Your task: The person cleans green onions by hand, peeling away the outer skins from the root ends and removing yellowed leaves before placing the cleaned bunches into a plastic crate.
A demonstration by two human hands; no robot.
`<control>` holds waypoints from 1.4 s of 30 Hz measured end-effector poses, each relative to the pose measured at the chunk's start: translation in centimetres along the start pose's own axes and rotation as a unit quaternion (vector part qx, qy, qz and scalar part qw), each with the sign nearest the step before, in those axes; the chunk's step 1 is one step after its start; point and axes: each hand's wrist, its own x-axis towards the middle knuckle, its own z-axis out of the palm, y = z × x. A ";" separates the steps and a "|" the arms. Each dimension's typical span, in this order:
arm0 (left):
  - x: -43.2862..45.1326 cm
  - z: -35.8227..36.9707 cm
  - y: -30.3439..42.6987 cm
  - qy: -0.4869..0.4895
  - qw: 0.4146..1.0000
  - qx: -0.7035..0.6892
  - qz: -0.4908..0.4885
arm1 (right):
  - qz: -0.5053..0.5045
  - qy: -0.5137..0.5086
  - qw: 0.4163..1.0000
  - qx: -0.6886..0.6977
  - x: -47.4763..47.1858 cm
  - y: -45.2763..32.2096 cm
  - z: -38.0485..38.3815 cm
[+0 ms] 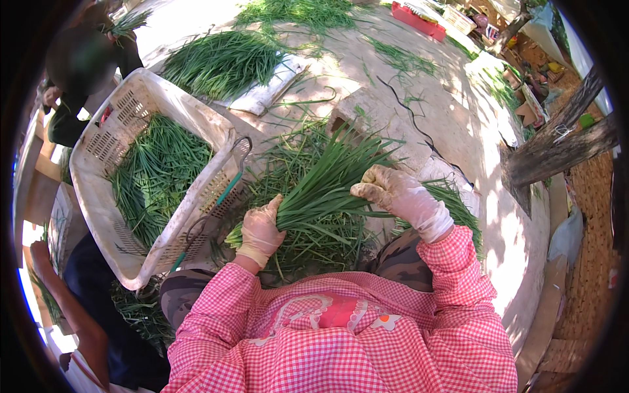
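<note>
My left hand (260,228), in a thin pale glove, grips a bunch of long flat green leaves (324,179), probably garlic chives, near its pale stem ends. The leaves fan out up and to the right from my fist. My right hand (400,199), in a similar soiled glove, is at the right side of the fan with thumb and fingertips brought together; whether a leaf is pinched between them I cannot tell. Loose leaves and trimmings (295,152) lie in a heap beneath the bunch, between my knees. More leaves (454,206) lie beyond my right wrist.
A dirty white plastic crate (172,245) holding greens stands at left, a metal hook with a green section (228,189) at its side. Behind lie a large leaf pile (223,64), a concrete block (366,110) and a dark cord (413,115). Co-workers (69,118) are at left; tree trunks (560,152) at right.
</note>
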 end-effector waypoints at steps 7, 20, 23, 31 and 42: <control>-0.2 0.3 -0.7 -0.013 1.000 0.004 0.020 | -0.084 0.085 0.992 0.035 0.8 2.1 5.2; 0.0 0.1 0.1 -0.075 0.995 0.070 -0.010 | -0.056 0.148 0.974 0.163 1.4 4.2 1.4; -0.2 0.0 0.0 -0.072 0.993 0.092 0.003 | 0.053 0.098 0.991 -0.071 1.3 0.4 2.4; -0.3 -0.1 -0.2 -0.051 0.997 0.064 0.004 | -0.012 0.249 0.898 0.362 3.4 5.9 2.6; -0.3 0.0 0.0 -0.058 0.994 0.089 0.002 | 0.019 0.121 0.986 -0.112 1.4 4.0 0.6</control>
